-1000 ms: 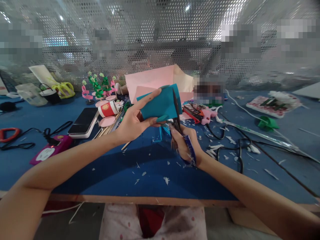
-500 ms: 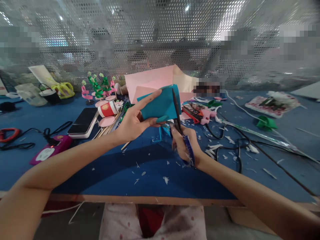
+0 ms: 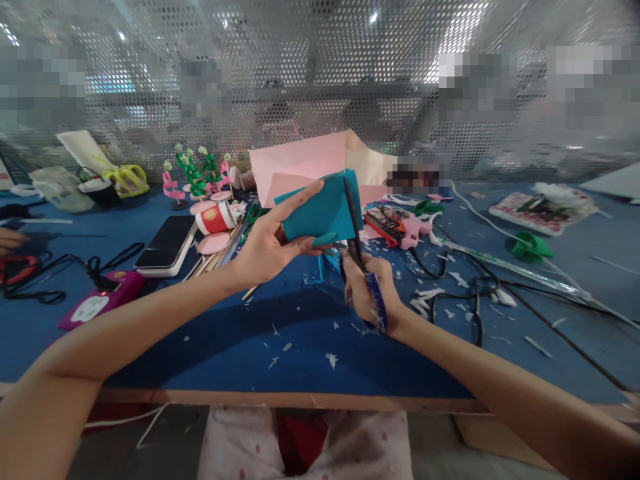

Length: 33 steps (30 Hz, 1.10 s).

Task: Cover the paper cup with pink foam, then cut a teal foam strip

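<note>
My left hand [image 3: 270,243] pinches a teal foam sheet [image 3: 323,210] between thumb and fingers and holds it upright above the blue table [image 3: 200,340]. My right hand [image 3: 367,293] grips blue-handled scissors [image 3: 356,233], whose dark blades run up along the sheet's right edge. Both hands hover over the middle of the table, close together.
Pink sheets [image 3: 305,160] stand behind the teal one. To the left lie a phone [image 3: 167,243], a red paper cup [image 3: 217,218], pink and green craft figures [image 3: 197,173] and a magenta device [image 3: 103,300]. Black cables [image 3: 465,293] and paper scraps litter the right. Another person's hand [image 3: 10,239] shows at the far left.
My hands have barely shifted; the sheet and scissors stay together. Another person's hand has come into view at the far left edge.
</note>
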Motion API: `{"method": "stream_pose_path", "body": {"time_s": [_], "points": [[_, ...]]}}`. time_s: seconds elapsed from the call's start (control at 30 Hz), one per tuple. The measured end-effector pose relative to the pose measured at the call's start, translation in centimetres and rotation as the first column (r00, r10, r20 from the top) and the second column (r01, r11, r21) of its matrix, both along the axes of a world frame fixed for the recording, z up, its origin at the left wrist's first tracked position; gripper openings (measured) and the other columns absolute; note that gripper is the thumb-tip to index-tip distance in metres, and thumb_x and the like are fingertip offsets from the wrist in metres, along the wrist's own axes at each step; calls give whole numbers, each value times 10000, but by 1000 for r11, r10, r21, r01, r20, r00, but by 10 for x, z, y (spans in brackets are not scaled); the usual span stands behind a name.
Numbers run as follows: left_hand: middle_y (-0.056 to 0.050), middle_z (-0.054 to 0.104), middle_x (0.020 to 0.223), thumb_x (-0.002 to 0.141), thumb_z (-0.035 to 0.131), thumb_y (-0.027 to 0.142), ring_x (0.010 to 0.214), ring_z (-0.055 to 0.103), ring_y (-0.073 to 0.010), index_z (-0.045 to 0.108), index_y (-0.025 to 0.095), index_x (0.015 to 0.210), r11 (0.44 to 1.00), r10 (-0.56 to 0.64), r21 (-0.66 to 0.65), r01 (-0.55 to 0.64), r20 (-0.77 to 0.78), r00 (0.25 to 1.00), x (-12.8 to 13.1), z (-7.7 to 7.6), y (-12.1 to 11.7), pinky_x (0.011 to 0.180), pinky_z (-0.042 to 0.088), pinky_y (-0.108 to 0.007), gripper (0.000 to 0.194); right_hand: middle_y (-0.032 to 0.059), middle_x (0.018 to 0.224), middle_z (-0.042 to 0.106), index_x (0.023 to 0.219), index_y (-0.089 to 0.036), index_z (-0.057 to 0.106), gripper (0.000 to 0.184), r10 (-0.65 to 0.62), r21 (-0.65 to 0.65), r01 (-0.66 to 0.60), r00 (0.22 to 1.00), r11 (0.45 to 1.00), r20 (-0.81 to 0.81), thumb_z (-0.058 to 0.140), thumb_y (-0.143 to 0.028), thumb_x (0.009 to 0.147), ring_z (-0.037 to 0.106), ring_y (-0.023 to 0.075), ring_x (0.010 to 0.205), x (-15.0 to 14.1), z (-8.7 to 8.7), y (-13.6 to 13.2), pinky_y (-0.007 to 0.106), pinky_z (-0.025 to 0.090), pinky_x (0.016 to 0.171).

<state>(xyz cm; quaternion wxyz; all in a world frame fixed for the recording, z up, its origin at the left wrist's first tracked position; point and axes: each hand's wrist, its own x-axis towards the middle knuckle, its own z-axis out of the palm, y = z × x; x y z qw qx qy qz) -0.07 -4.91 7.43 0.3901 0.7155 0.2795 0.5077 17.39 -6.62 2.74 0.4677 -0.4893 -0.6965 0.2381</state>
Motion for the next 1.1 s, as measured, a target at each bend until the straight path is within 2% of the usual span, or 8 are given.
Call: {"method": "stream_pose_path", "body": {"time_s": [0.2,0.33,0.4,0.5,0.63,0.8,0.93,1.1], "points": [[-15,420,1355,725,657,231,964,617,-246,429,356,1260,1000,28,-10,-28,-32,999,0,1,-2,712,589,-427,594,-38,366,398,536,-217,387,404,-7,-4,7,1000,1000,-7,369,-457,860,432,100,343,0,-1,-1,218,325,366],[-29,442,1327,728,656,247,913,633,-217,446,325,1233,999,29,26,-29,-14,999,0,0,-1,703,591,-395,552,-53,366,399,571,-213,406,390,47,-23,-49,997,999,-59,375,-480,854,429,93,300,-1,-2,0,206,324,332],[-41,493,1257,728,658,256,864,646,-196,467,291,1187,999,28,37,-29,7,1000,0,-2,-1,698,594,-375,498,-61,363,394,585,-211,419,381,61,-42,-65,994,997,-88,387,-486,848,435,96,286,-2,-1,0,204,332,321],[-34,583,1050,733,654,261,760,656,-163,485,242,1075,999,49,14,-49,9,999,0,-4,1,685,597,-348,382,-60,345,402,593,-209,432,367,63,-57,-69,994,996,-93,399,-472,846,443,102,281,-2,0,0,202,340,319],[0,589,856,746,633,234,679,662,-156,459,232,987,998,56,-28,-57,-21,998,-1,-4,3,657,598,-339,298,-55,327,416,589,-210,428,374,57,-91,-65,994,994,-88,409,-484,842,440,107,273,-3,0,0,201,337,309],[-11,580,909,748,628,227,703,676,-168,456,231,988,998,27,-49,-30,-57,998,-2,0,4,648,599,-332,295,-59,323,413,578,-210,431,360,44,-82,-53,993,995,-108,458,-471,826,441,106,277,-2,-2,1,202,345,321],[-13,595,900,749,618,211,699,680,-170,462,223,989,998,-33,-52,29,-63,997,-2,-2,2,651,600,-330,287,-45,351,439,586,-205,447,374,41,-41,-46,994,998,-102,415,-472,846,456,107,309,-1,-4,2,213,345,348],[-8,607,898,746,620,191,697,678,-166,467,224,998,996,-52,-76,46,-86,995,0,-3,-2,660,602,-329,296,-42,386,467,638,-200,478,331,56,-3,-56,995,998,-82,400,-443,848,455,107,323,2,-5,3,221,358,369]]}}
